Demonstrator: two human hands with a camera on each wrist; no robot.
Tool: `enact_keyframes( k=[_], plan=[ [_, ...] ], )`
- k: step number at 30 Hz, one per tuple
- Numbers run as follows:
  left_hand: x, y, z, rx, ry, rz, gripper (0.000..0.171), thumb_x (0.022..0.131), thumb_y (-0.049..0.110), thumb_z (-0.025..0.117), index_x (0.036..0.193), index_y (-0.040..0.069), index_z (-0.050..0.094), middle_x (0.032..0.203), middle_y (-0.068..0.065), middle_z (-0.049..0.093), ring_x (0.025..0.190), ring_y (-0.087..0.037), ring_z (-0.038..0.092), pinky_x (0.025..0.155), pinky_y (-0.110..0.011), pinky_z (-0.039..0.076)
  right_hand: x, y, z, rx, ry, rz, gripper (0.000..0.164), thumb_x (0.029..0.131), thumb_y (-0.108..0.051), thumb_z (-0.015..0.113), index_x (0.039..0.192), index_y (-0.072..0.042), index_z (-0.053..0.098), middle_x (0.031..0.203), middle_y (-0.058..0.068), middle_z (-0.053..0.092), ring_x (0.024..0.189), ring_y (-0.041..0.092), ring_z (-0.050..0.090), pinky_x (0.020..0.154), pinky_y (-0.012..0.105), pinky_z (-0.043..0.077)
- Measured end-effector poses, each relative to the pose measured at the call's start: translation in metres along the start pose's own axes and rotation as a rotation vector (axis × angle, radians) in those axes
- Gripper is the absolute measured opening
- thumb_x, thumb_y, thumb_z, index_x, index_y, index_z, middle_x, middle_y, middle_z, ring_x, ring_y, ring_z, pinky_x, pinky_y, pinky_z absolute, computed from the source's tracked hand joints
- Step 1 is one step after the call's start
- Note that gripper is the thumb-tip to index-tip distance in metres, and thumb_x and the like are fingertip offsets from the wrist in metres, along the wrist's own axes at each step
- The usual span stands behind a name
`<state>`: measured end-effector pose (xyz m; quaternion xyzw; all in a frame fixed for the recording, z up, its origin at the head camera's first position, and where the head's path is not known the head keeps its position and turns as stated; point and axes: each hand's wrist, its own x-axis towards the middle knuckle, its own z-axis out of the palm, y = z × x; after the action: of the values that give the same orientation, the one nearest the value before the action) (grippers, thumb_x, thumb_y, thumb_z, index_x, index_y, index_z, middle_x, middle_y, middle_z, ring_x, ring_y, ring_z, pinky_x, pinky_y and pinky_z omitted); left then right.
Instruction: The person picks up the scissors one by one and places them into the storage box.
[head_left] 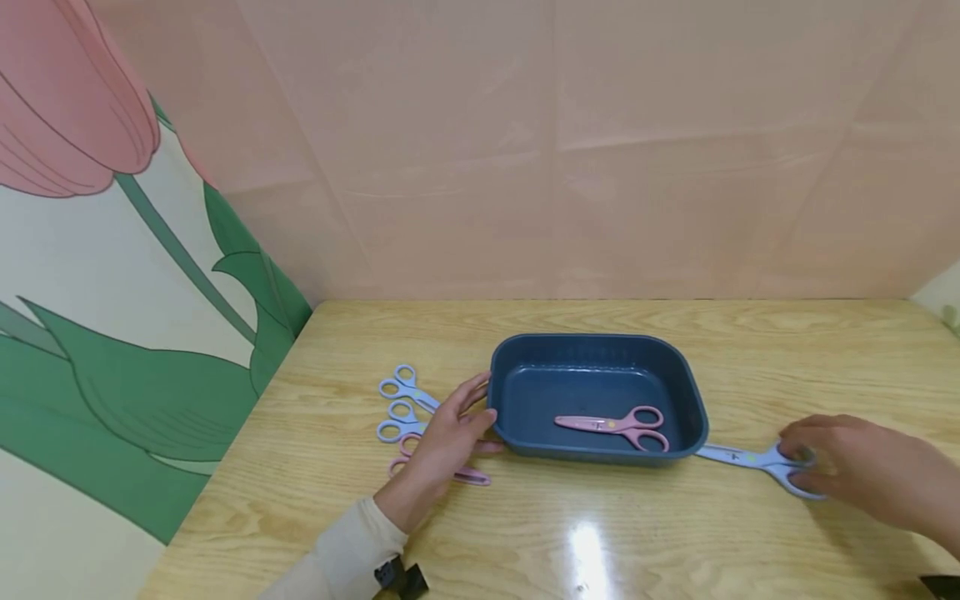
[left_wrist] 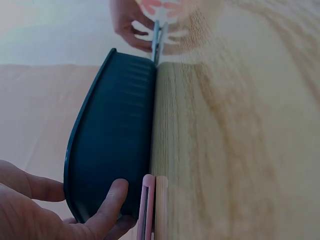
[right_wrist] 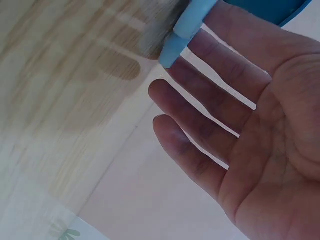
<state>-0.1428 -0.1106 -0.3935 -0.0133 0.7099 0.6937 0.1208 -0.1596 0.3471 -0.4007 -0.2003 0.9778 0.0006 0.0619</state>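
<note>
The dark blue tray (head_left: 585, 456) stands on the wooden surface (head_left: 675, 533), and the clock is read from its middle, with the wearer at 6 o'clock. At 9 o'clock the left hand (head_left: 450, 433) rests its fingers and thumb against the tray's outer end. At 4 o'clock the right hand (head_left: 855, 467) pinches the handles of the blue scissors (head_left: 761, 460); the hands are well apart. Those blades point to 9 o'clock, their tips at the tray's near right corner; whether they touch it or run under it, I cannot tell. The tray's wall stands between them and the inside, where the pink scissors (head_left: 611, 425) lie toward 5 o'clock, points to 9 and handles to 3.

Beyond the left hand, toward 9 o'clock, lie two blue pairs (head_left: 412, 390), and toward 8 more pink blades (head_left: 472, 477); the hand and wrist cover parts of them, so I cannot tell whether the pink is one pair or two. The sleeve (head_left: 345, 546) and a black strap-on device (head_left: 390, 573) take up 7 o'clock. A pale pink backdrop (head_left: 555, 167) rises at 12, a painted tulip (head_left: 82, 108) at 10.
</note>
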Motion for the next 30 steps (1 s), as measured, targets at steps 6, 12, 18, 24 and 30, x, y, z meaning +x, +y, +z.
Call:
enact_keyframes(
  k=[6, 12, 18, 24, 30],
  plan=[
    [-0.0002, 0.001, 0.0004, 0.005, 0.0, -0.006, 0.051, 0.097, 0.01, 0.051, 0.144, 0.026, 0.04, 0.151, -0.006, 0.04, 0.095, -0.032, 0.068, 0.074, -0.045, 0.059, -0.0012, 0.0032, 0.0023, 0.034, 0.019, 0.003, 0.035, 0.065, -0.039, 0.082, 0.095, -0.026, 0.07, 0.1, -0.008, 0.069, 0.08, 0.011, 0.063, 0.067, 0.04, 0.055],
    [-0.0003, 0.0012, 0.0007, 0.004, 0.001, -0.004, 0.051, 0.098, 0.01, 0.051, 0.145, 0.026, 0.04, 0.151, -0.007, 0.04, 0.101, -0.034, 0.066, 0.077, -0.045, 0.059, 0.0003, 0.0036, 0.0014, 0.072, -0.008, 0.021, 0.05, 0.067, -0.038, 0.081, 0.108, -0.013, 0.068, 0.093, -0.013, 0.069, 0.08, 0.012, 0.065, 0.066, 0.041, 0.054],
    [0.0003, 0.0003, 0.0007, 0.008, 0.006, -0.001, 0.051, 0.097, 0.01, 0.051, 0.144, 0.026, 0.04, 0.15, -0.006, 0.041, 0.104, -0.031, 0.065, 0.078, -0.044, 0.059, -0.0024, 0.0009, -0.0008, 0.069, 0.027, 0.013, 0.043, 0.07, -0.034, 0.08, 0.106, -0.015, 0.066, 0.094, -0.011, 0.069, 0.081, 0.016, 0.067, 0.066, 0.041, 0.055],
    [0.0018, -0.0009, 0.0008, -0.005, 0.015, 0.02, 0.052, 0.097, 0.007, 0.051, 0.145, 0.023, 0.04, 0.15, -0.008, 0.041, 0.116, -0.034, 0.059, 0.078, -0.043, 0.059, -0.0053, -0.0029, -0.0033, 0.047, 0.13, -0.006, 0.034, 0.072, -0.024, 0.08, 0.102, -0.016, 0.065, 0.094, -0.009, 0.069, 0.08, 0.016, 0.067, 0.064, 0.038, 0.055],
    [0.0014, -0.0015, 0.0008, -0.005, 0.012, 0.02, 0.052, 0.097, 0.007, 0.051, 0.145, 0.022, 0.039, 0.15, -0.008, 0.041, 0.117, -0.033, 0.059, 0.078, -0.042, 0.059, -0.0064, -0.0044, -0.0039, 0.074, 0.243, -0.056, 0.035, 0.069, -0.017, 0.082, 0.101, -0.011, 0.067, 0.099, 0.001, 0.069, 0.073, 0.003, 0.064, 0.061, 0.033, 0.055]
  ],
)
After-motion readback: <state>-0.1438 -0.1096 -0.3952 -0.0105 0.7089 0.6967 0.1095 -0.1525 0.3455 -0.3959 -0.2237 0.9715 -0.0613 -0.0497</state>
